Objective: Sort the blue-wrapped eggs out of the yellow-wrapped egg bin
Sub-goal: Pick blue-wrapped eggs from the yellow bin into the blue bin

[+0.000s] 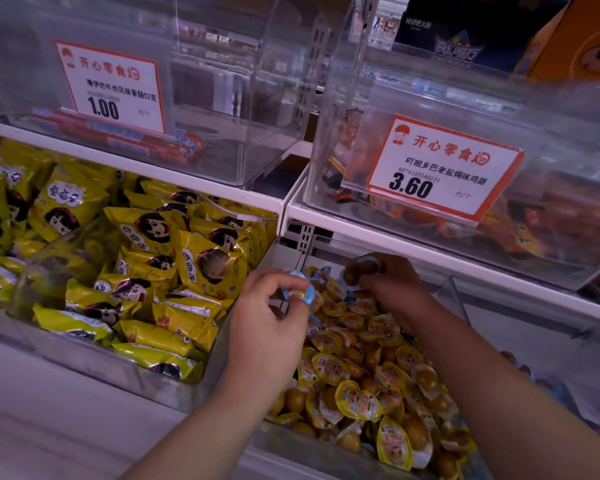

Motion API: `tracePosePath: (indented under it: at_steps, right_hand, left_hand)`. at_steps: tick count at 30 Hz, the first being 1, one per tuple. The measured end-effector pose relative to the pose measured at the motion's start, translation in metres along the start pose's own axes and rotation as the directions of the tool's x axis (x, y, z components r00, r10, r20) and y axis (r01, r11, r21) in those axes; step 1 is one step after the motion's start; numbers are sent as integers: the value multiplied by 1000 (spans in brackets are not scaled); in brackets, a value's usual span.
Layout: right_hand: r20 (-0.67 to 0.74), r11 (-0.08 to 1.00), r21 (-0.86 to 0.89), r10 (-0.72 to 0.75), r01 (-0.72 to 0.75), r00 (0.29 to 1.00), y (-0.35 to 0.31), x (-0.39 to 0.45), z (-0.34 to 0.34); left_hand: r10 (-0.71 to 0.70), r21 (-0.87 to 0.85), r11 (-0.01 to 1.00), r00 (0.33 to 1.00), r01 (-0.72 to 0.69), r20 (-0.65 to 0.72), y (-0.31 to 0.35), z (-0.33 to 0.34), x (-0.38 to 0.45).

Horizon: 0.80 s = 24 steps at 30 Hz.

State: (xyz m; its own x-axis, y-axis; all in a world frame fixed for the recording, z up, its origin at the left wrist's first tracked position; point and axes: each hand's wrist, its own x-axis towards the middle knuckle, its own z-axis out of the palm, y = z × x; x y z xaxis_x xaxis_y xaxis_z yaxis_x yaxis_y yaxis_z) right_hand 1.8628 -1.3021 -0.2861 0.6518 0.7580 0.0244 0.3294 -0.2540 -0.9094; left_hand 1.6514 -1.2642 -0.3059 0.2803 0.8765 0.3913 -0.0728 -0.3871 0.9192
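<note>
A clear bin (291,445) in the lower middle holds several yellow-wrapped eggs (357,400). My left hand (267,327) hovers over the bin's left side and pinches a blue-wrapped egg (303,289) between thumb and fingers. My right hand (392,285) reaches into the back of the bin, its fingers curled round another blue-wrapped egg (368,265). A few more blue wrappers (316,320) peek out among the yellow ones near my hands.
Left of the egg bin, a clear bin (84,355) is full of yellow snack packets (160,237). A white shelf (430,251) hangs close above my hands, bearing clear bins with price tags (444,168). A further bin (548,386) lies to the right.
</note>
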Motion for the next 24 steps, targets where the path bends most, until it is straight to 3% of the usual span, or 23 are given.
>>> tracePosePath:
  at_steps: [3,7,11,14,17,20,22,24]
  right_hand:
    - [195,964,-199,-140,179,971,-5,-10,13]
    - [487,766,-509,-119,392,865,-5,-20,52]
    - [473,469,-754,-99,460,875,-3,-17,77]
    - [452,432,-787,-80,440,888,-2,-18,83]
    - [459,530,-719,-126,451,880,-3,-19,74]
    - [221,840,-502,-107,207,969,-1,-19,52]
    - [5,987,-156,-33,34,999,1,-23,36]
    - [-54,952,295,103,-83,993,0,-33,22]
  left_hand:
    - [-27,-36,999,1000,27,-10,0,-2,3]
    - [-16,-25,1000,1000,16,-12,2,-2,3]
    - [-8,-4,1000,1000,8,-7,3,-3,4]
    - [-2,-4,1000,1000,2,2,3,-6,3]
    - [22,4,1000,1000,-22,11,3,-8,3]
    - [93,58,994,995,-95,36,2,-11,2]
    - [174,116,976,981,-183,82,5,-10,-1]
    - [256,155,950,960,-272,114,8,-7,-5]
